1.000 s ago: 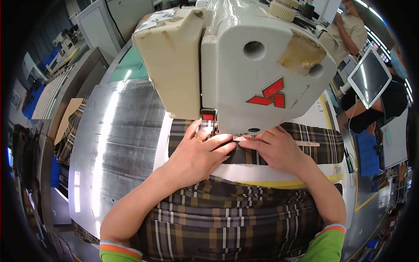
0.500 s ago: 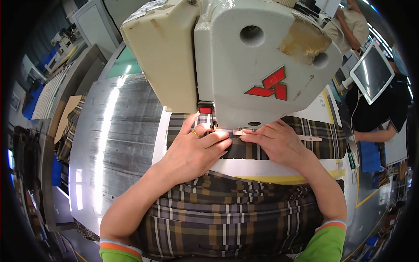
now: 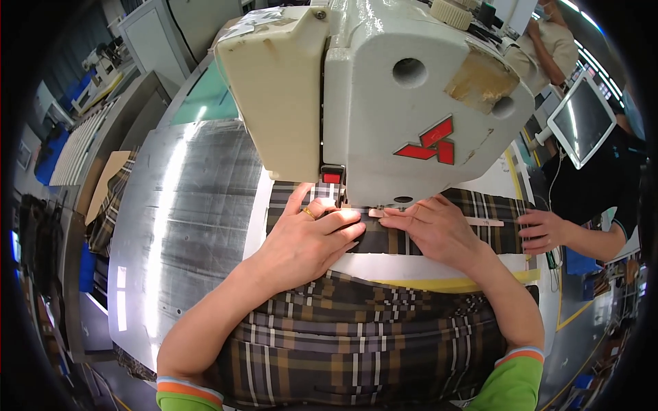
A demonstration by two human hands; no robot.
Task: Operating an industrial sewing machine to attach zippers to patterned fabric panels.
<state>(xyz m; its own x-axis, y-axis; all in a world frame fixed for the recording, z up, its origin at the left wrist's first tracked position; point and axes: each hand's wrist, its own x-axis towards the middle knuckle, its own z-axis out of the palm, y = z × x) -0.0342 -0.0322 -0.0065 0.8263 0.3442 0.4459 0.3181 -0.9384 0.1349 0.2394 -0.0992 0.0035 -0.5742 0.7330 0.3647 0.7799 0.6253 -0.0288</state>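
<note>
Two hands on a plaid fabric panel (image 3: 384, 242) under the head of a white sewing machine (image 3: 370, 103).
We see the panel on a white sheet (image 3: 363, 266), partly beneath the machine head. Left hand (image 3: 307, 231): palm down, fingers spread over the cloth, ring (image 3: 309, 214) on one; thumb mostly hidden, so we can't tell if it pinches anything. Right hand (image 3: 439, 231): fingers bunched, tips at the near end of a pale pink strip (image 3: 485, 222) that runs beneath the hand; we can't tell pinch from press. A co-worker's hand (image 3: 541, 230) is at the panel's right end. More plaid cloth (image 3: 370, 349) lies between our wearer's forearms.
</note>
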